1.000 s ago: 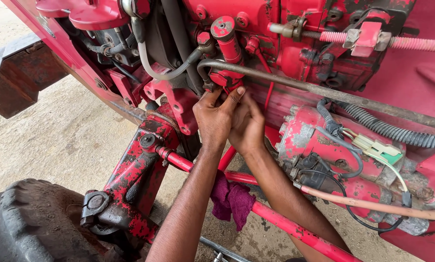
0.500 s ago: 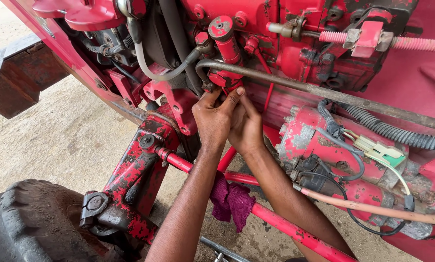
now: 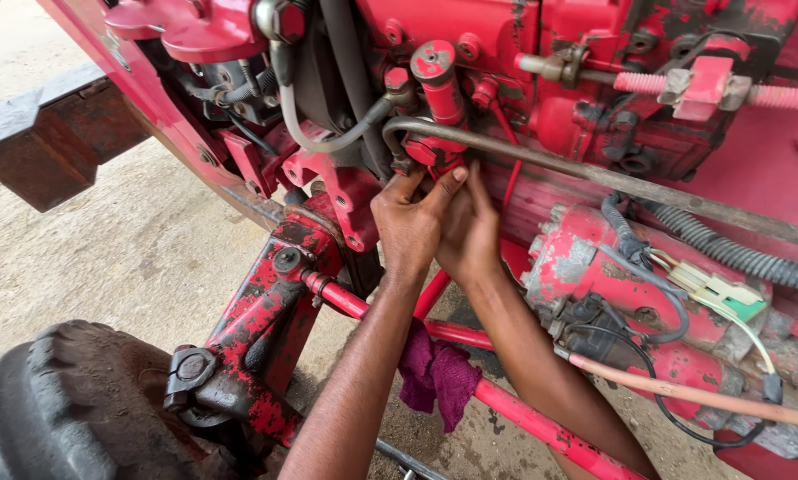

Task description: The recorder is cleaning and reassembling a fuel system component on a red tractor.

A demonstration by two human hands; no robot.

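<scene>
Red fitting [image 3: 430,151] at 12 o'clock of our 2 hands; left hand [image 3: 409,222] and right hand [image 3: 470,233] touch, fingers pinching it. Maroon rag [image 3: 436,373] at 6 o'clock.

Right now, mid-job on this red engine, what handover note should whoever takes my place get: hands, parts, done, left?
Left hand: fingertips on the small red fitting below the red cylinder; grip hidden.
Right hand: pressed beside the left, fingers at the same fitting; grip hidden.
Grey metal pipe runs from that fitting to the right.
Maroon rag hangs on the red rod below.
Done: cannot tell. Left: fitting in hand; rag on rod.
</scene>
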